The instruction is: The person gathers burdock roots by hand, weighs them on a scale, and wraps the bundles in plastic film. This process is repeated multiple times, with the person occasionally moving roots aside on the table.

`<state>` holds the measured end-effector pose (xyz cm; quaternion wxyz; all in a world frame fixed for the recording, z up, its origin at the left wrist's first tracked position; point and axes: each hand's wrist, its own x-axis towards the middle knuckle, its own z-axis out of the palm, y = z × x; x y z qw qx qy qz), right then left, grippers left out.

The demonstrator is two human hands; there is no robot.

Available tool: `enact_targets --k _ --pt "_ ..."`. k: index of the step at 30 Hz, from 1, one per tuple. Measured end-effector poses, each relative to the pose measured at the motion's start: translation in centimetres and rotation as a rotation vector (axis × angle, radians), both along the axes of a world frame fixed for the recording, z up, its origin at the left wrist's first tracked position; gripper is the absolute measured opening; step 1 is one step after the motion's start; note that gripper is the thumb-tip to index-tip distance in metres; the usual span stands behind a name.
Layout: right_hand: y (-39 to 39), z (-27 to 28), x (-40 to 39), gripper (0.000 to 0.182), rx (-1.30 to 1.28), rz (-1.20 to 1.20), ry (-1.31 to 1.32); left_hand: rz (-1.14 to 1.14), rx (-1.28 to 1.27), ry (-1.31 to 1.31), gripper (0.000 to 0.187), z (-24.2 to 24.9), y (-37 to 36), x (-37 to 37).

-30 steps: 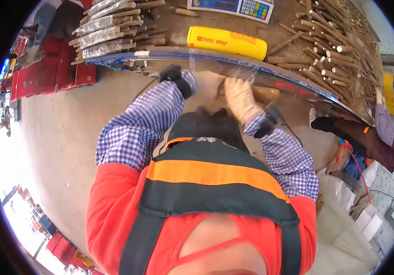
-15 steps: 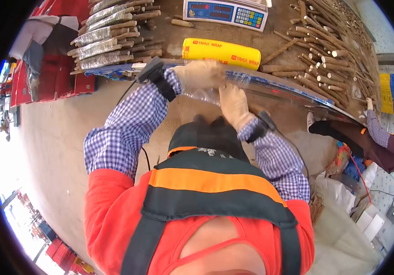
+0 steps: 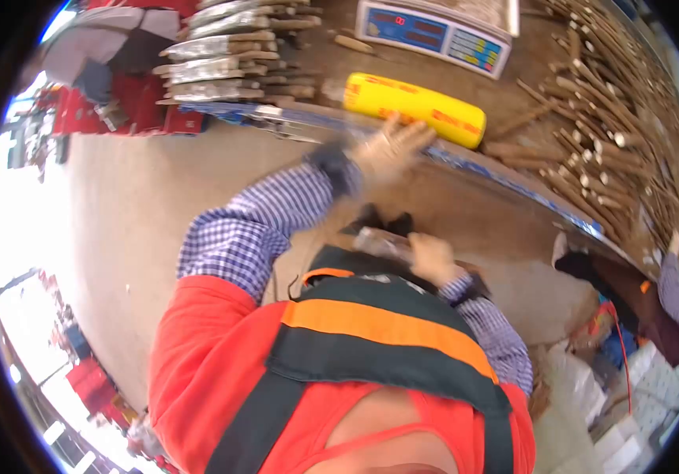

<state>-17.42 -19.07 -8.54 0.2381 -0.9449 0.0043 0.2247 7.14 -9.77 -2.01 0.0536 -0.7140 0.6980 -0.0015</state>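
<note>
- Wrapped bundle (image 3: 383, 241), a short bunch of sticks under clear film, sits in the right hand (image 3: 432, 257), drawn in close to the person's chest and well below the tabletop (image 3: 513, 186) edge.
- Right hand is closed around one end of that bundle; the film on it looks tight and finished, though blur hides the detail.
- Left hand (image 3: 391, 146) is stretched out to the tabletop edge, fingers spread flat and gripping nothing, lying just beside the yellow wrap roll (image 3: 414, 109) and perhaps touching its near side; the blur makes that hard to settle.
- Judged from how things lie, this one bundle seems done with its wrapping and has not yet been set down anywhere.
- Several finished film-covered bundles (image 3: 229, 47) are stacked at the far left of the tabletop, well apart from both hands.
- A large heap of loose sticks (image 3: 616, 134) covers the right part of the tabletop, so much of the work looks left.
- A weighing scale (image 3: 434, 35) stands beyond the roll.
- Another person (image 3: 663, 308) crouches at the lower right, apart from the wearer's hands.
</note>
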Motion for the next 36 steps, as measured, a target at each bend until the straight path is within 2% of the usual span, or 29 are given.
enact_targets --k 2,3,4,5,6,7,9,10,11,12,13,14,15,16,17,18,19,21,22,23,25,27,29,30,31,33,34,35,36 --pt "-2.2 6.4 3.5 0.030 -0.248 0.110 0.020 0.050 -0.053 0.378 0.056 3.2 -0.2 -4.5" --pt "-3.3 6.5 4.1 0.026 -0.179 0.032 -0.249 -0.025 -0.075 0.614 0.059 4.8 -0.1 -6.1" --pt "-4.4 9.1 6.0 0.025 -0.272 0.168 -0.375 0.074 -0.092 0.584 0.061 5.4 0.5 -7.2" --pt "-4.4 11.3 7.9 0.024 -0.301 0.125 -0.411 0.165 -0.114 0.553 0.065 5.8 0.7 -7.2" --pt "-4.4 13.3 9.8 0.026 -0.240 0.103 -0.470 0.134 -0.290 0.428 0.071 6.4 0.7 -5.1" --pt "-4.3 15.0 11.7 0.028 -0.176 0.078 -0.527 0.144 -0.276 0.466 0.068 8.0 1.0 -2.7" --pt "-4.3 16.8 15.1 0.040 -0.356 0.044 -0.813 0.216 0.027 0.254 0.065 14.6 2.2 2.1" --pt "-4.6 18.7 16.7 0.055 -0.495 -0.034 -0.677 0.267 -0.106 0.176 0.064 14.2 3.5 5.6" --pt "-5.4 20.6 18.1 0.058 -0.561 -0.142 -0.736 0.310 -0.242 0.097 0.063 14.0 5.0 9.6" --pt "-7.1 21.0 18.7 0.048 -0.561 -0.218 -0.771 0.334 -0.309 0.057 0.062 14.8 6.9 13.3" --pt "-9.8 18.9 19.2 0.038 -0.634 -0.340 -0.844 0.351 -0.381 0.016 0.062 15.9 9.0 17.5" --pt "-11.1 19.1 19.1 0.035 -0.606 -0.421 -0.784 0.355 -0.443 -0.058 0.062 15.2 11.7 22.2" --pt "-11.5 19.3 18.9 0.032 -0.576 -0.500 -0.717 0.473 -0.415 0.017 0.065 15.9 13.6 25.5" --pt "-11.1 19.2 19.0 0.032 -0.452 -0.537 -0.684 0.417 -0.495 0.011 0.066 13.1 16.3 32.0" --pt "-10.6 19.0 18.6 0.032 -0.334 -0.594 -0.651 0.429 -0.486 -0.028 0.060 14.4 17.6 33.6" --pt "-9.4 18.8 18.6 0.032 -0.232 -0.631 -0.643 0.404 -0.521 -0.081 0.058 12.7 19.9 37.8" --pt "-9.3 16.4 18.2 0.034 -0.224 -0.566 -0.715 0.437 -0.409 0.016 0.060 11.2 21.1 41.3" --pt "-7.9 15.4 17.3 0.035 -0.211 -0.644 -0.477 0.524 -0.186 0.194 0.063 8.2 23.1 48.1" --pt "-7.5 14.6 16.2 0.035 -0.229 -0.667 -0.436 0.586 -0.344 0.926 0.065 4.5 23.8 51.5" --pt "-7.6 14.2 14.7 0.035 -0.234 -0.662 -0.399 0.583 -0.324 0.786 0.068 6.5 22.9 49.8" --pt "-8.7 13.7 10.9 0.034 -0.203 -0.805 -0.332 0.533 -0.191 0.609 0.068 5.8 22.9 52.3" --pt "-10.6 13.5 8.8 0.033 -0.135 -0.879 -0.290 0.670 0.011 0.339 0.065 7.0 21.8 52.4" --pt "-13.4 13.4 5.9 0.031 -0.008 -1.096 -0.149 0.912 0.489 -0.188 0.062 14.4 13.3 43.3" --pt "-15.1 13.1 4.7 0.032 0.040 -1.197 -0.219 0.780 0.347 -0.291 0.059 12.5 12.5 43.9" --pt "-17.1 13.0 3.8 0.036 -0.010 -1.277 -0.192 0.435 0.052 0.114 0.059 13.7 8.4 40.3" --pt "-21.8 12.3 2.2 0.049 -0.002 -1.399 -0.361 0.420 -0.284 0.661 0.055 12.9 0.0 32.3" --pt "-24.8 11.8 1.8 0.057 -0.096 -1.457 -0.399 0.434 -0.234 0.895 0.055 12.4 -4.3 28.4" --pt "-27.6 11.2 1.8 0.064 -0.191 -1.510 -0.441 0.483 -0.157 0.902 0.054 11.0 -8.5 24.5" --pt "-29.8 12.2 2.5 0.069 -0.044 -1.640 -0.520 0.231 -0.108 0.966 0.052 11.2 -12.5 20.4"
